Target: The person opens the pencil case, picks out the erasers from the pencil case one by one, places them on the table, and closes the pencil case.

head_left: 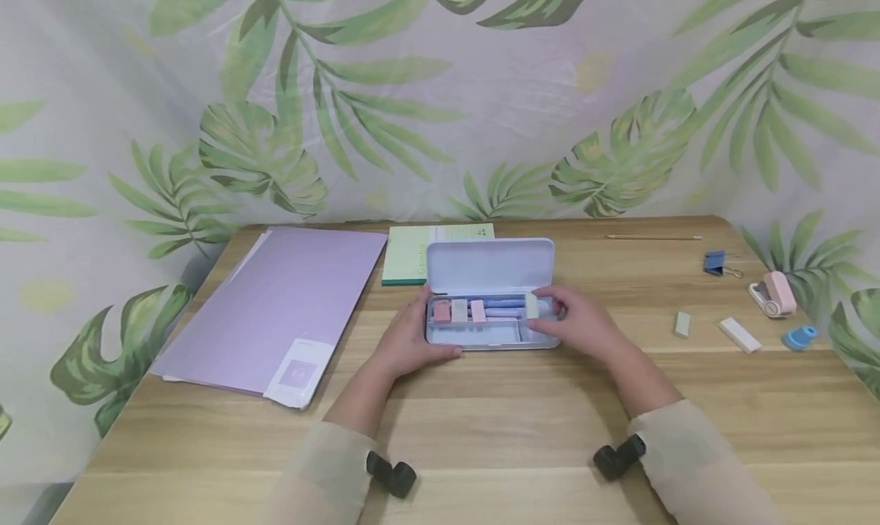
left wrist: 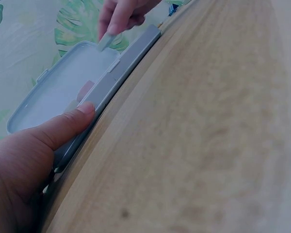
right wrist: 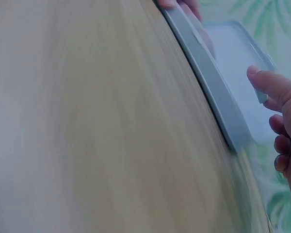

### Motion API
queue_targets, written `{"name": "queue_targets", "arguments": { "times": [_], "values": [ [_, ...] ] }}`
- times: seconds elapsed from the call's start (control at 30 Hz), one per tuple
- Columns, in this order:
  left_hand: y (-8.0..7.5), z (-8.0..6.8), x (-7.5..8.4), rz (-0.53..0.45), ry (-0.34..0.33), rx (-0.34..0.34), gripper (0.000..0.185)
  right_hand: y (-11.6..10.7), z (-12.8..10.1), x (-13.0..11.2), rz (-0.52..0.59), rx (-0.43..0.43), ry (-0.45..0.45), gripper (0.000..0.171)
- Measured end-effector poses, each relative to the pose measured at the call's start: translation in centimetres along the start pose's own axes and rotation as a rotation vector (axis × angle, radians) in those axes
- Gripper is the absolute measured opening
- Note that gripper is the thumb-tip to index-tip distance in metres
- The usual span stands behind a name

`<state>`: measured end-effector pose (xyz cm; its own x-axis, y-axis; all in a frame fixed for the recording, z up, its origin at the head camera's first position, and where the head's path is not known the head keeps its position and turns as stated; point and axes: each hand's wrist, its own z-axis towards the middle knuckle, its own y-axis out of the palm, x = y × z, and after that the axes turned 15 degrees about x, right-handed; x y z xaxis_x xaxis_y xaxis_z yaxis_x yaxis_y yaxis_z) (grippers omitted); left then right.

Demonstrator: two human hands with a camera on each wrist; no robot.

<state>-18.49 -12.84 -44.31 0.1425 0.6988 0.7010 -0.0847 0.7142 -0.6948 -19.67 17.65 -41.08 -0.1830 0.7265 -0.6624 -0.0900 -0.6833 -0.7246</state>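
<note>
A pale blue pencil case (head_left: 490, 267) lies on the table with its lid raised. My left hand (head_left: 407, 340) grips its left end, thumb along the front wall. Over the right end of the case, my right hand (head_left: 584, 322) pinches a pale green eraser (head_left: 532, 306) between thumb and finger. Inside, toward the left, sit a pink eraser (head_left: 441, 312), a whitish eraser (head_left: 459, 311) and a lighter pink eraser (head_left: 477, 312). Blue and lilac pens (head_left: 505, 303) lie behind and beside them. In the left wrist view the held eraser (left wrist: 105, 42) stands tilted above the case.
Left lies a purple folder (head_left: 296, 303); a green notebook (head_left: 406, 254) is behind the case. Rightward are a small green eraser (head_left: 681, 324), a white eraser (head_left: 739, 335), a blue sharpener (head_left: 800, 338), a pink stapler (head_left: 779, 293), a binder clip (head_left: 714, 262) and a pencil (head_left: 653, 238).
</note>
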Motion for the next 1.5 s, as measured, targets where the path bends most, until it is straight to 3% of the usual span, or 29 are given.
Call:
{"name": "queue_targets", "arguments": {
  "times": [0.4, 0.67, 1.27, 1.5],
  "values": [
    [-0.1, -0.2, -0.2, 0.004, -0.007, 0.001, 0.131, -7.6, -3.3, 8.1, -0.118, 0.174, 0.134, 0.067],
    [0.0, -0.3, -0.4, 0.008, -0.004, 0.002, 0.131, -9.7, -4.4, 11.8, -0.212, 0.203, 0.203, 0.067],
    [0.1, -0.1, -0.3, 0.012, -0.016, -0.003, 0.130, -10.1, -4.0, 13.0, -0.275, 0.132, 0.200, 0.073],
    [0.1, 0.0, -0.1, 0.014, -0.010, -0.005, 0.130, -9.7, -3.8, 10.7, -0.198, 0.137, 0.183, 0.074]
  ]
}}
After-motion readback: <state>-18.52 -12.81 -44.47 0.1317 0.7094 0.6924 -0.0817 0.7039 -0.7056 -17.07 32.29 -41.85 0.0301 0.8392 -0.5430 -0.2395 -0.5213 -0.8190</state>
